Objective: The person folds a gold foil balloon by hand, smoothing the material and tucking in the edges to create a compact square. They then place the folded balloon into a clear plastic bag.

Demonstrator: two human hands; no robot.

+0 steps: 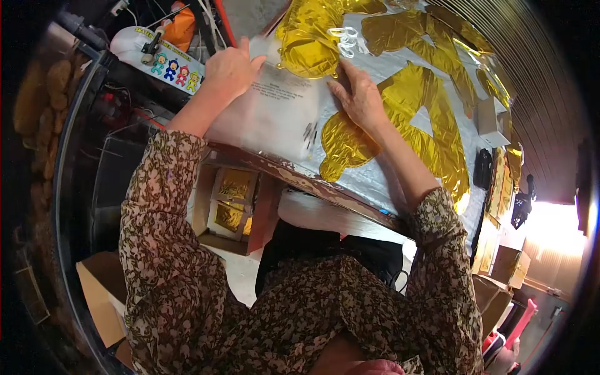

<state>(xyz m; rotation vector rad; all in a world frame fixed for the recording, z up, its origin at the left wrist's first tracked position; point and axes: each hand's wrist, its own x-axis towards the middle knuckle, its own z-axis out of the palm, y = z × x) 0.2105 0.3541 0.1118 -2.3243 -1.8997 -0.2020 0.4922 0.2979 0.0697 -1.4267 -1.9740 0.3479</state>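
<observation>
A gold foil balloon (309, 53), flat and uninflated, lies at the top of the table between my hands. Below it is a clear plastic bag (281, 115) with small printed warning text. My left hand (234, 70) rests at the bag's upper left edge, thumb and a finger apart. The fingers of my right hand (359, 97) reach the lower right edge of the balloon, its thumb held away from them. A bundle of white ribbon or string (347, 40) sits just above that hand. Under my right wrist lies another flat gold balloon (350, 147).
More gold foil balloons (409, 31) spread over the silver-covered table (369, 187). A small white box (492, 122) and a black object (483, 167) stand near its right side. At left is a skateboard (134, 47) with cartoon figures. A cardboard box (234, 212) with gold foil sits below the table edge.
</observation>
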